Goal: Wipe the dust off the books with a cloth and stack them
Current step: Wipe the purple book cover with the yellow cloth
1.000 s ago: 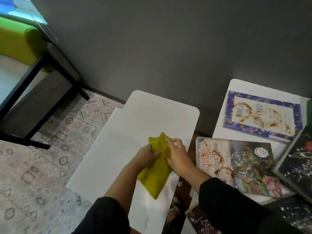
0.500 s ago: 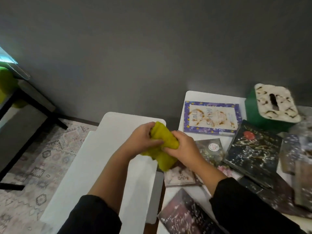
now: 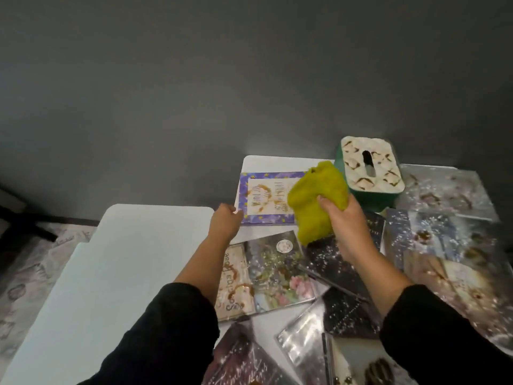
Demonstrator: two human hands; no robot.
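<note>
Looking soft and fuzzy: yellow cloth (image 3: 319, 201), a bit rough, not shining. Shining and smooth: purple book (image 3: 259, 201) near the far edge of the white table (image 3: 277, 162), and dark sparkly book covers (image 3: 327, 259), looking like glossy paper under clear plastic wrap. Looking smooth and dull: left white table (image 3: 125, 268). Looking like shiny green plastic: tissue box (image 3: 373, 195), its top pale and patterned.

Two bare forearms; black long sleeves pushed up short of the wrists, left sleeve (image 3: 166, 329) and right sleeve (image 3: 444, 334), cuffs plain, no markings.
</note>
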